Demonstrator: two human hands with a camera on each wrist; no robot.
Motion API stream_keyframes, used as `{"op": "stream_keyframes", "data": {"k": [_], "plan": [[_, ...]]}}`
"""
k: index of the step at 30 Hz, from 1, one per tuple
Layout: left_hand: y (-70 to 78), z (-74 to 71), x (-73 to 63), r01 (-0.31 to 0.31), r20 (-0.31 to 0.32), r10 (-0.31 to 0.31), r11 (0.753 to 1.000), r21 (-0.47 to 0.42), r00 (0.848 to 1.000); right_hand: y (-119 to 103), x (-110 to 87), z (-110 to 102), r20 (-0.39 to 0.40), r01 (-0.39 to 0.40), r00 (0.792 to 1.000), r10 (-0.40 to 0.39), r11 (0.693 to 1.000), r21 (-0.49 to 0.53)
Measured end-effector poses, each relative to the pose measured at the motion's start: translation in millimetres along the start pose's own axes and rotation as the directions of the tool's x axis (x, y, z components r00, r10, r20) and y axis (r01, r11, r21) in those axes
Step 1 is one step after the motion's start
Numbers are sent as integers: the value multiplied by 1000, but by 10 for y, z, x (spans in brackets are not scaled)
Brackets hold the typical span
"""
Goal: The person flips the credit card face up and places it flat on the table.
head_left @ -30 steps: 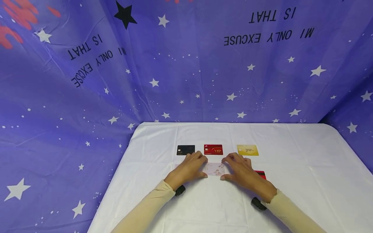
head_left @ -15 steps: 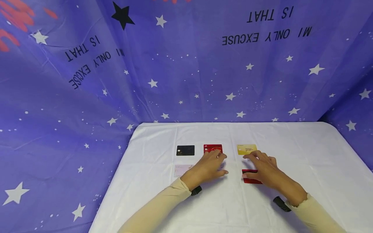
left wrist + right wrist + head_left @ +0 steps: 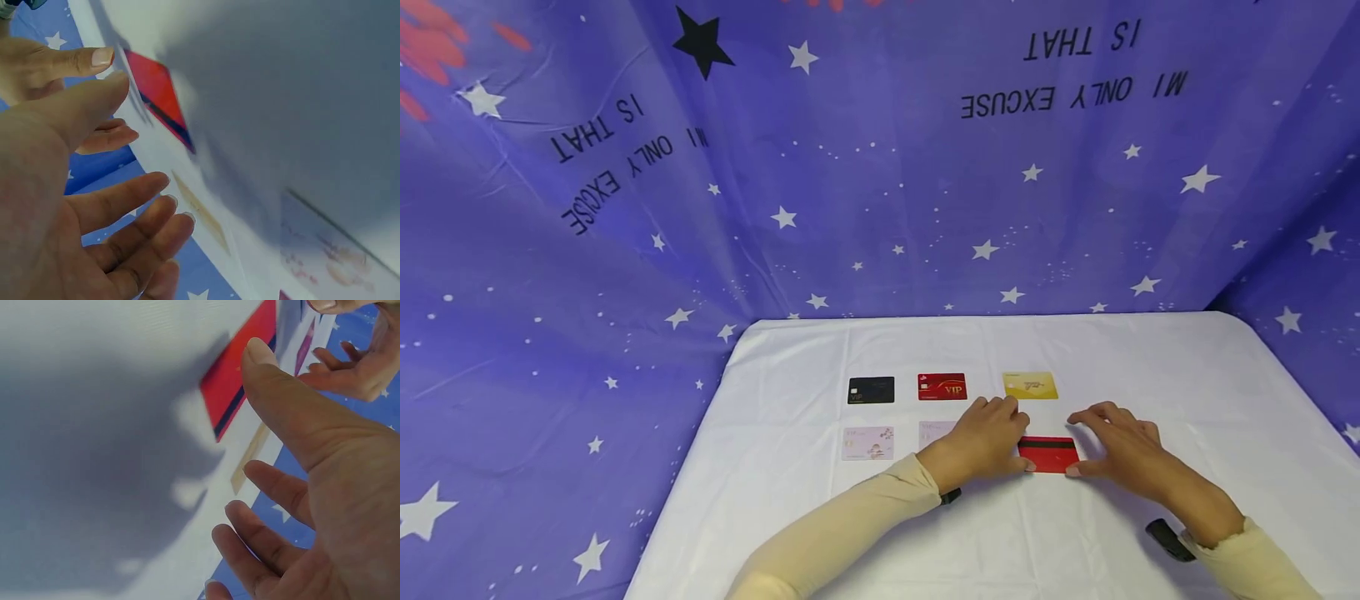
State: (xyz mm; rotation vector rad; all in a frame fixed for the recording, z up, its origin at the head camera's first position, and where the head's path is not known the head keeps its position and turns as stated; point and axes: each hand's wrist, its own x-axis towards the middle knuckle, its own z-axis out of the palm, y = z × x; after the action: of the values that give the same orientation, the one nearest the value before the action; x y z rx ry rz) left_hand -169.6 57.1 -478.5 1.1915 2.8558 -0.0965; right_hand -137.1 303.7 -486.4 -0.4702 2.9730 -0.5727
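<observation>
A red card with a black stripe lies flat on the white cloth, between my two hands. My left hand is at its left edge, thumb near the lower corner; in the left wrist view its fingers are spread and relaxed, holding nothing. On the other side, my right hand has its thumb by the lower right corner and its fingers apart. Whether either thumb touches the card is unclear. A yellow card lies just beyond. Part of a pale pink card is hidden behind my left hand.
A black VIP card and a red VIP card lie in the back row with the yellow one. Another pale pink card is at the front left. A purple starred curtain hangs behind the white table.
Both hands have moved right, from around the second pale pink card to around the striped red card. The pink cards are now left uncovered or partly covered; the cards stay in place.
</observation>
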Motion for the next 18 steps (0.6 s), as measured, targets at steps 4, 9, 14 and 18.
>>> {"op": "stream_keyframes", "data": {"k": [4, 9, 14, 18], "plan": [[19, 49, 23, 5, 21, -5, 1000, 10, 1000, 14, -6, 14, 2, -1, 1000, 1, 1000, 11], [19, 88, 38, 5, 39, -5, 1000, 0, 999, 6, 5, 49, 2, 18, 1000, -18, 1000, 15], [22, 110, 52, -2, 39, 3, 999, -34, 999, 11, 4, 82, -5, 30, 1000, -30, 999, 14], [20, 114, 56, 1, 34, 1, 999, -48, 999, 13, 8, 90, -10, 34, 999, -34, 999, 21]]}}
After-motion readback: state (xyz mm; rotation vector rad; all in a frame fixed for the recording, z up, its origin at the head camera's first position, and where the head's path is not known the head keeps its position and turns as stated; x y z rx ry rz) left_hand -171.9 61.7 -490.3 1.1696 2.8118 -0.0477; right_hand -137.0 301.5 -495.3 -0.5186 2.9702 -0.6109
